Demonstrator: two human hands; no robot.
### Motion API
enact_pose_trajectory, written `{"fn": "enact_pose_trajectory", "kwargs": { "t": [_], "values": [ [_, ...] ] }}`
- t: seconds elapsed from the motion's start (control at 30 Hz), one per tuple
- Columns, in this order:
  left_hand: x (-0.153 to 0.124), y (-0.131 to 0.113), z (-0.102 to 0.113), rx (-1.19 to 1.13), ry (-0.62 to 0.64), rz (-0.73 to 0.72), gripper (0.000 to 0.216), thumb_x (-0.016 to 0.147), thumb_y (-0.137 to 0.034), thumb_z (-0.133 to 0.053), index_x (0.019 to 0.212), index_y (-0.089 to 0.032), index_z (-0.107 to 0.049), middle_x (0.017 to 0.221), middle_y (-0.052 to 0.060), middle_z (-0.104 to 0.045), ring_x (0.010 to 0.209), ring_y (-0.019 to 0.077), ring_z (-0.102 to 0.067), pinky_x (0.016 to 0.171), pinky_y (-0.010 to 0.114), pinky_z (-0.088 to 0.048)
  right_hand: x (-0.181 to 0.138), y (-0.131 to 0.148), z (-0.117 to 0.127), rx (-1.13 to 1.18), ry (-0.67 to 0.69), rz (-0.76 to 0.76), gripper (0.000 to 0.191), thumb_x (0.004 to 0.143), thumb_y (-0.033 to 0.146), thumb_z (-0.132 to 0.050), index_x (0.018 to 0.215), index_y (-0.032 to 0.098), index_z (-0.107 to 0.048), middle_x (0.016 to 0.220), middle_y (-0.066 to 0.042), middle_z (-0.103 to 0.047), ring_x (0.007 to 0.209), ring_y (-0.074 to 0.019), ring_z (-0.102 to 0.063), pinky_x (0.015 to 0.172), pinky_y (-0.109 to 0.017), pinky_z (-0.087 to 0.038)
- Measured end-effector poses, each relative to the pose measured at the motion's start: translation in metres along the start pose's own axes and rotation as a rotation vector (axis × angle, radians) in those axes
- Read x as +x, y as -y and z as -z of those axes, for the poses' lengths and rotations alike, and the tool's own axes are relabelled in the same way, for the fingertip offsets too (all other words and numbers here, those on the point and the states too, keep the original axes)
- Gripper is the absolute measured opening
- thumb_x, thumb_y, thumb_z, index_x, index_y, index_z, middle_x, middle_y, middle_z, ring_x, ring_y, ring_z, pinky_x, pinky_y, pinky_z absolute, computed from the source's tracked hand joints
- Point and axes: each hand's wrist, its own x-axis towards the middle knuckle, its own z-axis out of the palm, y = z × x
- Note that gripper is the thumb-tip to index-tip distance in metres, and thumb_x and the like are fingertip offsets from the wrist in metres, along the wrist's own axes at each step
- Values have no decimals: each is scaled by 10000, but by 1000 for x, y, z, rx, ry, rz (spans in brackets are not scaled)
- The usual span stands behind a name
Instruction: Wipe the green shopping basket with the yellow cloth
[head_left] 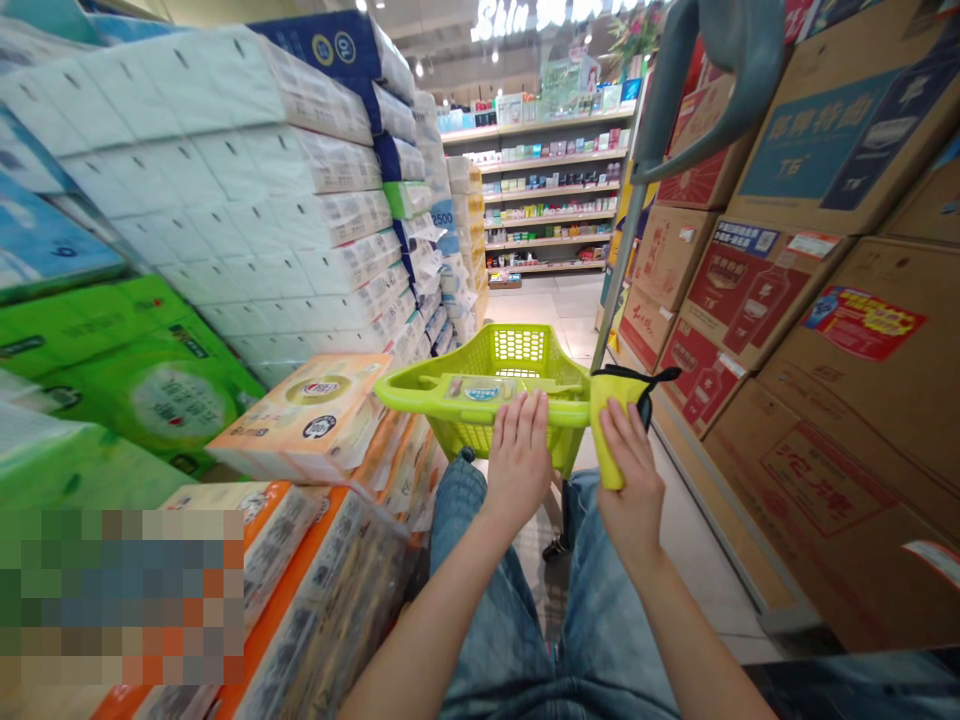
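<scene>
A lime-green plastic shopping basket (520,345) with lattice walls is in front of my knees. My left hand (521,450) grips its near rim, fingers laid over the edge and thumb hidden. In my right hand (630,480) is a yellow cloth (609,400) with black edging, held against the basket's right corner. A clear label holder (480,388) with a blue-and-white sticker sits on the basket near my left fingertips. Rising behind the cloth is a metal pole with a grey loop handle (709,165) at its top.
Stacked tissue packs (300,400) crowd the left side, close to my left arm. Cardboard cartons (810,470) form a wall on the right. Ahead, a tiled aisle (547,300) leads to shelves of small goods (551,185). The lower left corner is pixelated.
</scene>
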Motion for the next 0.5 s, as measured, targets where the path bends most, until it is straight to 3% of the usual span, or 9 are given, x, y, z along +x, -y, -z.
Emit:
{"fn": "enact_pose_trajectory", "kwargs": {
  "t": [0.13, 0.33, 0.4, 0.5],
  "values": [
    [1, -2, 0, 8, -5, 10, 607, 889, -132, -437, 1478, -33, -326, 1478, 168, -475, 1421, 272, -369, 1197, 469, -275, 5, -1, 0, -25, -72, -95, 706, 815, 16, -389, 1483, 248, -408, 1531, -59, -430, 1462, -254, -314, 1182, -580, -293],
    [-1, 1, -2, 15, 12, -8, 578, 924, -138, -398, 1488, -44, -307, 1497, 160, -456, 1443, 274, -332, 1190, 477, -290, -7, 26, -24, -46, 135, 140, 740, 852, 8, -397, 1541, 251, -278, 1528, -70, -435, 1479, -262, -270, 1170, -561, -329],
    [-2, 2, -2, 10, 22, -11, 586, 920, -137, -399, 1491, -47, -301, 1501, 160, -451, 1447, 274, -327, 1189, 475, -291, -9, 24, -21, -49, 180, 184, 755, 843, -7, -397, 1540, 257, -277, 1515, -66, -454, 1468, -258, -297, 1166, -556, -336],
    [-1, 2, 0, -10, 35, 1, 618, 897, -135, -417, 1499, -57, -296, 1504, 153, -449, 1442, 271, -340, 1198, 461, -277, -4, 7, -7, -14, 130, 159, 739, 824, -12, -406, 1508, 264, -360, 1506, -55, -467, 1461, -256, -316, 1173, -551, -330]
  ]
}}
